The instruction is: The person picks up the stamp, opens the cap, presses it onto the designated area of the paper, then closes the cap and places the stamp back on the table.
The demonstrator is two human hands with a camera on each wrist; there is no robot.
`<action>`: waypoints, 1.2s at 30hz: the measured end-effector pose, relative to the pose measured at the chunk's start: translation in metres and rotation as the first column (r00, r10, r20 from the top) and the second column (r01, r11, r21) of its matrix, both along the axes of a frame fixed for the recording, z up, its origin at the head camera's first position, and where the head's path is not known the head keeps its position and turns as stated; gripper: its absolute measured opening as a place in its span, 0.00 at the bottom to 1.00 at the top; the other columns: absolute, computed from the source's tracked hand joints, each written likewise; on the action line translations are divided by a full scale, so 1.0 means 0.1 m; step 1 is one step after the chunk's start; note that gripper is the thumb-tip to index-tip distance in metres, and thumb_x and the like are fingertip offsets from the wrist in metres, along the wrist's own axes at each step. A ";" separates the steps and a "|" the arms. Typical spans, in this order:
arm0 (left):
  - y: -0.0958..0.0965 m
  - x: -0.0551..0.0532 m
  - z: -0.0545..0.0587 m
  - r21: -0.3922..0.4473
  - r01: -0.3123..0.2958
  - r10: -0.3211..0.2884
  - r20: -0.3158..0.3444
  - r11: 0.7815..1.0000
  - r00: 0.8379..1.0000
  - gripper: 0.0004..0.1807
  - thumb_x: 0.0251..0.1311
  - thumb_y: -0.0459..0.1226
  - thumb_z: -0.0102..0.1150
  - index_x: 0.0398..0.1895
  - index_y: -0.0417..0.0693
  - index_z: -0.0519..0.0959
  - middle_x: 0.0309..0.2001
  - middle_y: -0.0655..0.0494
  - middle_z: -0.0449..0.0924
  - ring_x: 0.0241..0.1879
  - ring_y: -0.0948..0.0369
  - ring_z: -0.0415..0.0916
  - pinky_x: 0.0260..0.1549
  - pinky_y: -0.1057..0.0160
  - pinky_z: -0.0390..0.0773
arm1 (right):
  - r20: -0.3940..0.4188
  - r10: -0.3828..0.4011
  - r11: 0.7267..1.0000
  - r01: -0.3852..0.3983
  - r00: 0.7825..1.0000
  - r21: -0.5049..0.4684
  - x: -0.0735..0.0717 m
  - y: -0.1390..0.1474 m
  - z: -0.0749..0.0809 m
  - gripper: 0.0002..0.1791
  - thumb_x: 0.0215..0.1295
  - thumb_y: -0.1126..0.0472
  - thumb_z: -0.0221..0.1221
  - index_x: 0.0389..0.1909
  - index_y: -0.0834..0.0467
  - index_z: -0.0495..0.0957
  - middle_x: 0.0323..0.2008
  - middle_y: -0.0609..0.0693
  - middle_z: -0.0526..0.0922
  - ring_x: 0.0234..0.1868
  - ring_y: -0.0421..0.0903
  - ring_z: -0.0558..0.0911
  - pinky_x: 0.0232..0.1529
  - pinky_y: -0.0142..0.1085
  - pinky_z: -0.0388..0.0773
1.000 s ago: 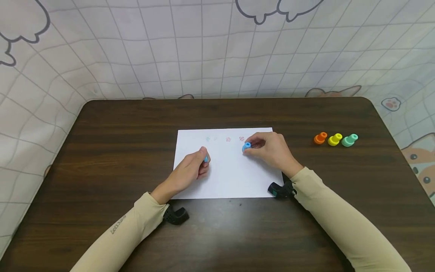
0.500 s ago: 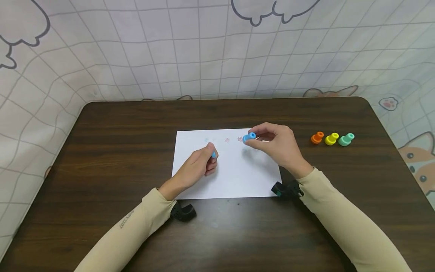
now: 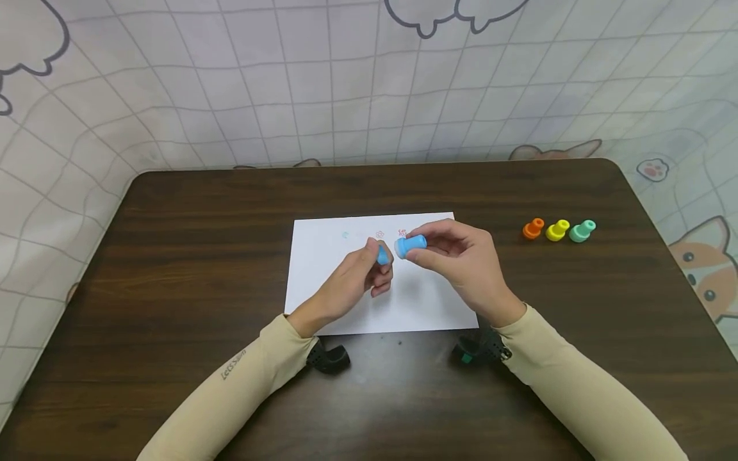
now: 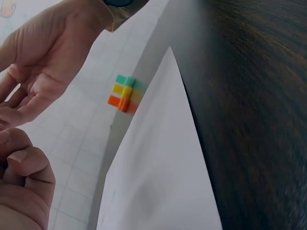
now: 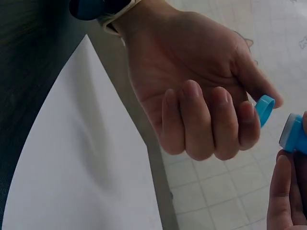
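Observation:
Over the white paper (image 3: 340, 282), my right hand (image 3: 461, 256) pinches a small blue stamp (image 3: 411, 245) between thumb and fingers, lying sideways with its wide end toward the left. My left hand (image 3: 352, 275) holds a blue cap (image 3: 382, 256) between thumb and curled index finger, just left of the stamp. In the right wrist view, the open ring of the cap (image 5: 265, 110) faces the stamp's pale face (image 5: 289, 132), with a narrow gap between them. Small printed marks, including a red one (image 3: 401, 232), run along the paper's far edge.
An orange stamp (image 3: 533, 228), a yellow stamp (image 3: 557, 230) and a mint-green stamp (image 3: 582, 231) stand in a row right of the paper on the dark wooden table (image 3: 190, 256). Behind the table hangs a white gridded cloth (image 3: 311, 83).
Both hands have come off the paper and drawn together. The right hand has lifted the blue stamp and tipped it sideways; the left hand has moved right with the cap.

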State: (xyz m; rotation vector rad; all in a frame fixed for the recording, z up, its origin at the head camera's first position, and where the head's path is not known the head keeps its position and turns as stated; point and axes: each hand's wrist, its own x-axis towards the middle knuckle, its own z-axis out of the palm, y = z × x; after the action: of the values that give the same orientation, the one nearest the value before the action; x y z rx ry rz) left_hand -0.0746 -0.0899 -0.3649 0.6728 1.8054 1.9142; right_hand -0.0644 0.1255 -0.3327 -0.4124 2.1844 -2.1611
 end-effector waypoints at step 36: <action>0.00 0.06 0.01 -0.024 0.138 -0.139 -0.038 0.990 0.990 0.43 0.68 0.73 0.25 0.35 0.39 0.63 0.28 0.53 0.57 0.26 0.63 0.55 0.28 0.65 0.58 | -0.081 0.063 0.998 -0.064 0.995 -0.009 0.10 -0.14 -0.13 0.15 0.57 0.72 0.73 0.46 0.70 0.85 0.39 0.41 0.90 0.39 0.41 0.88 0.44 0.31 0.87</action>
State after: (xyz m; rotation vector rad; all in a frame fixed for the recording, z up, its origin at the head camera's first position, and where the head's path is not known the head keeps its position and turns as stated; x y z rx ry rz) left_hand -0.0683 -0.0898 -0.3640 0.8125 1.7513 1.8004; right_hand -0.0544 0.1111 -0.3460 -0.5712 2.1680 -2.1624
